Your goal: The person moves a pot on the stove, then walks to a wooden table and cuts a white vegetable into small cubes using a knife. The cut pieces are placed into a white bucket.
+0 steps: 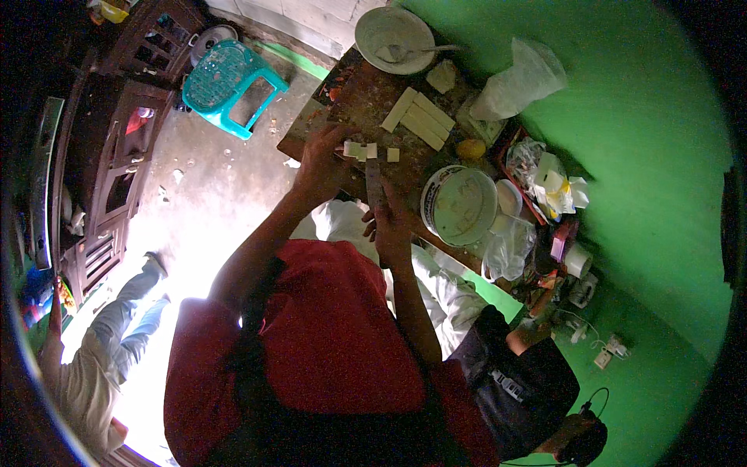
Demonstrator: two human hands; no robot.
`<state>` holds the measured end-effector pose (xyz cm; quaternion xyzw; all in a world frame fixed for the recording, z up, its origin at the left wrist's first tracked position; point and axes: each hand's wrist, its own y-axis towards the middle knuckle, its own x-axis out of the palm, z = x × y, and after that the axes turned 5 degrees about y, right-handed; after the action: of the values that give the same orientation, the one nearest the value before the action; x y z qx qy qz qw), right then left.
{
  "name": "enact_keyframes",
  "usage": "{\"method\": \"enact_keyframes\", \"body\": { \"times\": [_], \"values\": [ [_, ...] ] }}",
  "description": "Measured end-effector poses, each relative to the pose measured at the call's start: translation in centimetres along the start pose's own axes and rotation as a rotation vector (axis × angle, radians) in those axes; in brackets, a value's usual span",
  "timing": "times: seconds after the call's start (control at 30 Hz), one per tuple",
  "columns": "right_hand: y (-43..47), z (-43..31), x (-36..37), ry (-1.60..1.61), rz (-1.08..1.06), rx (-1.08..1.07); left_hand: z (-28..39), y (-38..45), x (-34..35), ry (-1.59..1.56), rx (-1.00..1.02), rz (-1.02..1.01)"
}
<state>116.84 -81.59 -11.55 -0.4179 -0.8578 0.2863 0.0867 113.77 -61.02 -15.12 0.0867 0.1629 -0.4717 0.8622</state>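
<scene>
My right hand (392, 230) grips a knife, its flat blade (373, 182) pointing away from me across the dark wooden table (408, 169). At the blade's tip lies a short pale strip (353, 149), possibly dough, partly cut into pieces. My left hand (322, 160) holds the left end of that strip, its fingertips partly in shadow. One small square piece (393, 154) sits apart, just right of the blade. Farther back are several long pale strips (425, 119) side by side and a rough pale lump (442, 76). A round white tub (430, 201) to the right contains some pale pieces.
A bowl (365, 32) with a spoon (402, 52) stands at the back. Along the green wall are a plastic bag (519, 82), a yellow object (470, 149) and cluttered packets (557, 184). A turquoise stool (219, 76) stands left. One person (513, 379) is close right; another (96, 368) is left.
</scene>
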Motion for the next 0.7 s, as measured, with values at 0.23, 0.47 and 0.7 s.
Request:
{"method": "enact_keyframes", "body": {
  "times": [0.23,0.47,0.7],
  "values": [
    [1.5,3.6,-0.6,-0.633,0.199,-0.486,0.9,-0.5,3.6,0.240,0.159,0.112],
    [-1.0,-4.7,-2.4,-0.728,0.155,-0.328,-0.9,-0.7,5.0,0.470,0.365,0.218],
    [2.3,-4.2,-3.5,-0.414,0.118,-0.353,0.0,-0.6,5.9,0.614,0.448,0.299]
  ]
}}
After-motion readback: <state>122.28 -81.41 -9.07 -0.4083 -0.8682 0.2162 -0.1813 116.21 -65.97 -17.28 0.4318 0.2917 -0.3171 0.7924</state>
